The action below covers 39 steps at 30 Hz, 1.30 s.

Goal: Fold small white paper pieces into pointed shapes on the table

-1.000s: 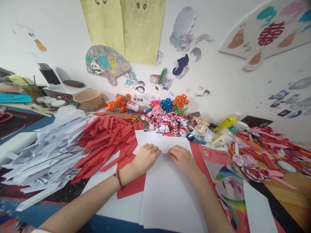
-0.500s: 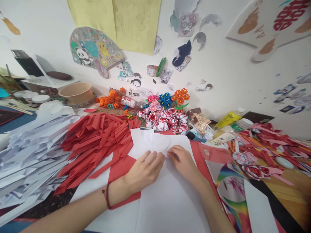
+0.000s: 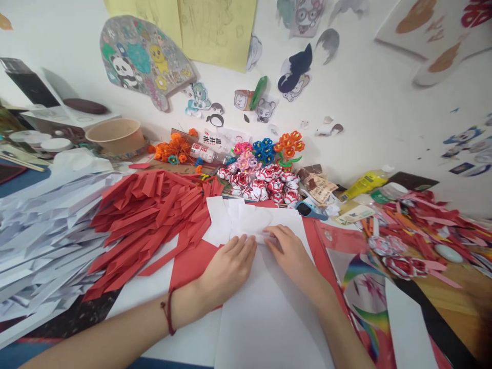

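A small white paper (image 3: 246,220) lies at the centre, its near edge raised in a narrow fold. My left hand (image 3: 234,264) rests on that near edge, its fingers pressed together on the paper. Just right of it, my right hand (image 3: 286,251) pinches the other end of the fold between thumb and fingers. Beneath both is a large white sheet (image 3: 269,312) over red paper (image 3: 192,266). Folded red strips (image 3: 154,215) are heaped to the left, with white strips (image 3: 49,230) beyond them.
Red and white paper flowers (image 3: 265,184) stand behind the sheet, beside a blue watch (image 3: 305,208). A round tan bowl (image 3: 115,136) is at the back left. Red and pink strips (image 3: 426,220), a yellow bottle (image 3: 365,184) and a rainbow-patterned bag (image 3: 367,287) lie at right.
The view has shifted slightly. My right hand has turned a little, its fingers spread more, and a folded edge of the white paper now shows between my hands.
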Each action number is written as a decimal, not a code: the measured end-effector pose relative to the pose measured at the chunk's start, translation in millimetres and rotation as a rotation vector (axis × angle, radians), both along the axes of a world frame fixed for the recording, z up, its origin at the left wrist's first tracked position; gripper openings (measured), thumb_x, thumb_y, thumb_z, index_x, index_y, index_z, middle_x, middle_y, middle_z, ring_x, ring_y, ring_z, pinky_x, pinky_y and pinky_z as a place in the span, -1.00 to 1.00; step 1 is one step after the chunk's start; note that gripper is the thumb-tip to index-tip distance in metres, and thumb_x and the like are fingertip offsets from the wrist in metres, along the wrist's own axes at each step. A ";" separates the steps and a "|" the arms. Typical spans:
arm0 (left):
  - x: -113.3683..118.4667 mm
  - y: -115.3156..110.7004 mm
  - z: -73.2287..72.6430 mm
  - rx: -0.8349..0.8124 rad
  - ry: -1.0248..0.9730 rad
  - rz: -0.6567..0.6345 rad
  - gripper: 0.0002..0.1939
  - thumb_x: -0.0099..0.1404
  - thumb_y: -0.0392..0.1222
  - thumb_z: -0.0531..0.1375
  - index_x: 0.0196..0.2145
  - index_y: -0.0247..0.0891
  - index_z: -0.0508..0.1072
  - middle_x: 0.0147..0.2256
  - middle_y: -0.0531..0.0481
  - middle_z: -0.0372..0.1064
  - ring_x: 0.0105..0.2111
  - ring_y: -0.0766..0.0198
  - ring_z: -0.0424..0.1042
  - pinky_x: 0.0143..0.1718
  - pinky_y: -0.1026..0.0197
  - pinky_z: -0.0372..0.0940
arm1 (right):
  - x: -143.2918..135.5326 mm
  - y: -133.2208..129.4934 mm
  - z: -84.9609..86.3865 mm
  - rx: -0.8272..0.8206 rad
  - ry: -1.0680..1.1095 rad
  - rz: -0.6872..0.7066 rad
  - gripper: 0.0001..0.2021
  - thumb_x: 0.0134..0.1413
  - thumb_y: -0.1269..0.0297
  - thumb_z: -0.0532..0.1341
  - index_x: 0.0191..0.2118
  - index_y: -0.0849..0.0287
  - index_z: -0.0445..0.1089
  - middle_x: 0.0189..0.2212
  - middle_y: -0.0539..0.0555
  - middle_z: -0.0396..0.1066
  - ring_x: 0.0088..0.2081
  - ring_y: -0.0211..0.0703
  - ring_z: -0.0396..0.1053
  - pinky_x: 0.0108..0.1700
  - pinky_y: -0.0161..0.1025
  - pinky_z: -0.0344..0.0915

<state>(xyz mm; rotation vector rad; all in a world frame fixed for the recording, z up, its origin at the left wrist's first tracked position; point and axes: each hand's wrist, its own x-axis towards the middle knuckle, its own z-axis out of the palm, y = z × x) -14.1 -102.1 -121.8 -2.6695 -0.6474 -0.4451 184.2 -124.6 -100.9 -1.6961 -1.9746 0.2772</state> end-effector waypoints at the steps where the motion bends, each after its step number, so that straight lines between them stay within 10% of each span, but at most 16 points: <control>1: -0.1 -0.4 -0.4 -0.011 0.003 0.005 -0.59 0.33 -0.44 -0.10 0.07 -0.50 0.31 0.11 -0.30 0.25 0.08 0.04 0.28 0.03 0.03 0.19 | -1.4 -4.6 0.8 0.017 -0.041 -0.012 -0.70 0.18 0.37 0.06 0.01 0.07 0.32 -0.11 0.11 0.38 -0.05 -0.04 0.33 -0.04 -0.08 0.32; 11: -0.9 -3.2 -7.4 -0.084 -0.012 0.046 -0.53 0.31 -0.43 -0.09 0.15 -0.50 0.23 0.18 -0.27 0.15 0.16 0.03 0.19 0.10 0.02 0.17 | -21.2 -45.5 -16.3 0.082 -0.274 0.116 -0.42 0.20 0.44 -0.03 0.33 0.09 -0.11 0.26 0.06 0.04 0.27 -0.02 0.01 0.22 0.05 0.15; 39: 1.3 -8.5 -0.8 0.026 -0.074 0.053 -0.56 0.23 -0.46 -0.05 0.05 -0.57 0.33 0.08 -0.32 0.29 0.09 0.05 0.29 0.16 0.04 0.13 | -28.6 -54.5 -28.2 0.111 -0.360 -0.039 -0.51 0.22 0.37 -0.01 0.25 0.31 0.07 0.22 0.20 0.12 0.23 -0.02 0.09 0.14 0.00 0.26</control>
